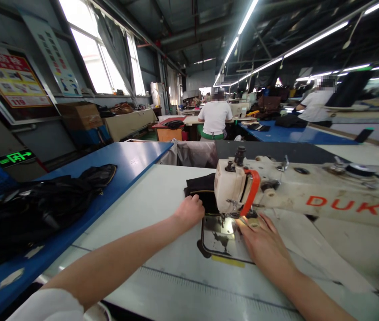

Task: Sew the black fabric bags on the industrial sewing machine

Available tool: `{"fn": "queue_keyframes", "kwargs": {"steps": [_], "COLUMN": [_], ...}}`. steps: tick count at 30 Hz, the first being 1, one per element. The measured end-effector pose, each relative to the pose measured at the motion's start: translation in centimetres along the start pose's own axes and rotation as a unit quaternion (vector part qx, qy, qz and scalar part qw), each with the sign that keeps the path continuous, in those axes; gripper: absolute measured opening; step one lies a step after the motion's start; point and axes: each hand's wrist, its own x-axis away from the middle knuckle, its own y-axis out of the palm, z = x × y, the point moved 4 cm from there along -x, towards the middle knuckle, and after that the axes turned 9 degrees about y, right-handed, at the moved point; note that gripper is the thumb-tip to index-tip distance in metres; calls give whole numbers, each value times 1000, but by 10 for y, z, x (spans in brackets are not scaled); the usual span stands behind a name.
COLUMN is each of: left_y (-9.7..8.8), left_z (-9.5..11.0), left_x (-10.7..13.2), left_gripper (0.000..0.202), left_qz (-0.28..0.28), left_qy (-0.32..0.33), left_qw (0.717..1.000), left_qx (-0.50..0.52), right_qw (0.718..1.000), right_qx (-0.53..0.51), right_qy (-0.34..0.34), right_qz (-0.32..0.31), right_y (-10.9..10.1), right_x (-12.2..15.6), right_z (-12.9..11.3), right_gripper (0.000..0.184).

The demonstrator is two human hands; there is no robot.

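Note:
A white sewing machine [296, 187] with red lettering and an orange guard stands on the pale table. Behind and left of its needle lies a black fabric piece [201, 183] with a gold-coloured line, perhaps a zipper, partly hidden by the machine head. My left hand [189, 213] is closed at the near edge of that piece, fingers curled against it. To the right of the needle, my right hand [264, 243] rests with fingers stretched forward beside the presser foot; some fingertips are hidden by the machine. A lamp lights the metal needle plate [221, 243] between my hands.
A blue table [135, 156] on the left carries a heap of black bags or garments [42, 205]. Ruler markings [209, 287] run along the near part of my table. Ahead, a person in a white shirt [215, 117] sits facing away; another person [316, 104] is at right.

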Motion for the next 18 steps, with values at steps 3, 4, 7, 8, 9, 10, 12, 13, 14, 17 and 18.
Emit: {"fn": "queue_keyframes", "kwargs": {"steps": [3, 4, 7, 8, 9, 10, 12, 13, 14, 17, 18], "left_y": [-4, -6, -10, -12, -15, -18, -26, -30, -33, -39, -40], "left_z": [6, 7, 3, -2, -9, -16, -33, -42, -49, -64, -65], "left_x": [7, 10, 17, 19, 22, 25, 32, 36, 42, 58, 62], "left_gripper": [13, 14, 14, 14, 15, 16, 21, 23, 24, 24, 24], "left_qz": [5, 8, 17, 22, 29, 37, 52, 56, 60, 64, 63], "left_qy": [-16, -24, -71, -94, -120, -145, -182, -191, -195, -201, -202], "left_qw": [1000, 999, 996, 993, 989, 984, 973, 968, 959, 889, 855], "left_qx": [13, 20, 53, 67, 82, 99, 130, 155, 196, 406, 474], "right_qw": [1000, 1000, 999, 998, 996, 994, 986, 979, 972, 950, 945], "right_qx": [-15, -22, -47, -60, -76, -97, -147, -173, -199, -263, -277], "right_qy": [-7, -12, -24, -25, -25, -26, -32, -37, -42, -57, -61], "right_qz": [-6, -8, -10, -15, -25, -39, -78, -99, -118, -157, -163], "right_y": [1, 1, -1, -3, -6, -9, -19, -24, -30, -42, -44], "right_x": [5, 6, 7, 7, 7, 8, 11, 13, 16, 26, 29], "right_z": [1, 0, -3, -5, -7, -10, -19, -24, -30, -51, -57], "right_gripper": [32, 31, 28, 27, 26, 25, 24, 25, 26, 29, 30]}}
